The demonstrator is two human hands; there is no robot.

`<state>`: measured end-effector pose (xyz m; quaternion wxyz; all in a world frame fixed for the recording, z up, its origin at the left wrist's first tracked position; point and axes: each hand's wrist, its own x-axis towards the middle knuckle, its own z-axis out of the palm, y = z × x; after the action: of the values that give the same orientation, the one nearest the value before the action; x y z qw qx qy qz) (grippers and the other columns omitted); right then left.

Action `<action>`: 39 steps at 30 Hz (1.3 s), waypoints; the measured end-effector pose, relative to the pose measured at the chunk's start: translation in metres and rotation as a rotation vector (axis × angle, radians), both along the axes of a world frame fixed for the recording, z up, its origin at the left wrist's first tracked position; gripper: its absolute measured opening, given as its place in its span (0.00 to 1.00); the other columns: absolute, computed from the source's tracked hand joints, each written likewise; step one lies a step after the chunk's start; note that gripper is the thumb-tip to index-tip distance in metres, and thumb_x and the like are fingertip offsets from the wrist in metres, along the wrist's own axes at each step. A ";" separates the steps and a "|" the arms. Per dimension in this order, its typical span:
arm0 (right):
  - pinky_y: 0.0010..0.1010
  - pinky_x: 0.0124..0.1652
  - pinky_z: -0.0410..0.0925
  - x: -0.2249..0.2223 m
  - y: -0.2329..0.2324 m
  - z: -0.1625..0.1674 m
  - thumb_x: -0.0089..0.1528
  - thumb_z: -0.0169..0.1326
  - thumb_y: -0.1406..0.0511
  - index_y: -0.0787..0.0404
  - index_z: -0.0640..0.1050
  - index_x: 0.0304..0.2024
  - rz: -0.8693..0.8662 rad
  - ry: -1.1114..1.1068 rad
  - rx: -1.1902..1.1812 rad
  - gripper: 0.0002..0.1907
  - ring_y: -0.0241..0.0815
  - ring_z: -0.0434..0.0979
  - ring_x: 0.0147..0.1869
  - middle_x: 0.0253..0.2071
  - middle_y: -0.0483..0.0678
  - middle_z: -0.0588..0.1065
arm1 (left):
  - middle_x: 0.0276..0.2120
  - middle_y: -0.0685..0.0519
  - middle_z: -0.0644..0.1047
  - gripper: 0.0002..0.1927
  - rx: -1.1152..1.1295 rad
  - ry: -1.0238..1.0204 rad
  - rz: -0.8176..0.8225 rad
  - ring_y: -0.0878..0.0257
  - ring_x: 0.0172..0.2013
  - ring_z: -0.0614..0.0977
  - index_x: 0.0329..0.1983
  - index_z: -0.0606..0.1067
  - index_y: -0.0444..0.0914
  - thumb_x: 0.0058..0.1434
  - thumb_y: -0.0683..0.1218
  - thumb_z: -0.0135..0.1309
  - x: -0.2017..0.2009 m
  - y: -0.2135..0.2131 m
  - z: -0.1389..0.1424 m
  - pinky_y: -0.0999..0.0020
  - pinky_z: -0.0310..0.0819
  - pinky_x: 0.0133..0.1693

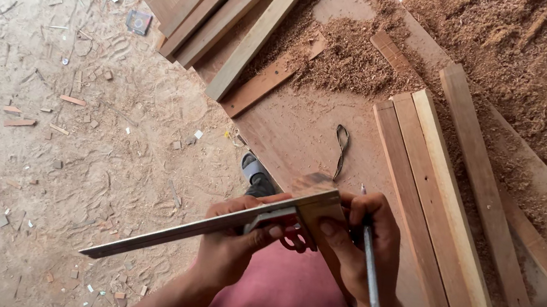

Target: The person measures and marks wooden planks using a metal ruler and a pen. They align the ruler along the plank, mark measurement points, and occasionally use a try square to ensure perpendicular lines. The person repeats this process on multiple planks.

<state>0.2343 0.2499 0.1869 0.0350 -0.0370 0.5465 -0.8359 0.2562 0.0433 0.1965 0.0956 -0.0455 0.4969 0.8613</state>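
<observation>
The left hand (pixel 229 240) grips a metal square (pixel 207 222) against a small wood block (pixel 319 206) — the right hand (pixel 365 234) pinches a pen (pixel 370 274). No mark shows yet (block mostly hidden), so the marking seems just begun.

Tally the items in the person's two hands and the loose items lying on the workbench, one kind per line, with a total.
Try square (held by left hand and right hand): 1
Pen, in the right hand: 1
Black loop of band on the workbench: 1
Long wooden slats right of the hands: 4
Long wooden slats at the top: 4
Total: 11
</observation>
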 end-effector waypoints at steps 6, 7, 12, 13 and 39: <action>0.24 0.43 0.70 0.006 0.004 0.003 0.61 0.68 0.67 0.58 0.65 0.42 -0.036 -0.004 -0.026 0.21 0.32 0.73 0.44 0.41 0.48 0.75 | 0.53 0.31 0.79 0.11 0.092 0.010 -0.006 0.47 0.40 0.87 0.44 0.76 0.22 0.62 0.35 0.61 0.004 0.010 0.012 0.53 0.87 0.42; 0.23 0.43 0.70 0.006 0.005 0.004 0.59 0.70 0.64 0.58 0.65 0.42 -0.045 -0.019 -0.004 0.23 0.32 0.73 0.44 0.41 0.47 0.75 | 0.53 0.30 0.79 0.10 0.093 0.002 -0.009 0.47 0.40 0.87 0.44 0.76 0.22 0.63 0.35 0.61 0.005 0.011 0.012 0.53 0.86 0.42; 0.21 0.47 0.66 -0.004 0.003 0.002 0.56 0.71 0.46 0.59 0.68 0.41 -0.134 -0.137 -0.125 0.32 0.29 0.70 0.45 0.42 0.43 0.73 | 0.56 0.31 0.77 0.07 0.136 0.017 -0.002 0.48 0.43 0.86 0.41 0.74 0.23 0.63 0.33 0.60 0.005 0.015 0.010 0.53 0.86 0.46; 0.20 0.45 0.64 -0.007 0.004 0.002 0.56 0.71 0.46 0.59 0.69 0.42 -0.117 -0.144 -0.100 0.33 0.28 0.68 0.44 0.40 0.41 0.71 | 0.57 0.31 0.77 0.07 0.119 0.037 0.001 0.49 0.44 0.86 0.39 0.73 0.24 0.64 0.32 0.60 0.006 0.018 0.010 0.53 0.85 0.47; 0.23 0.20 0.66 -0.019 -0.008 0.032 0.61 0.67 0.59 0.59 0.65 0.39 0.057 -0.144 -0.221 0.22 0.29 0.69 0.25 0.29 0.43 0.68 | 0.44 0.35 0.82 0.18 -0.223 0.061 0.139 0.54 0.36 0.87 0.50 0.77 0.19 0.61 0.38 0.63 0.014 0.029 0.039 0.62 0.85 0.40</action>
<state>0.2155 0.2414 0.2193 0.0936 0.0039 0.4457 -0.8903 0.2702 0.0719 0.2354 0.0150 -0.0642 0.5878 0.8063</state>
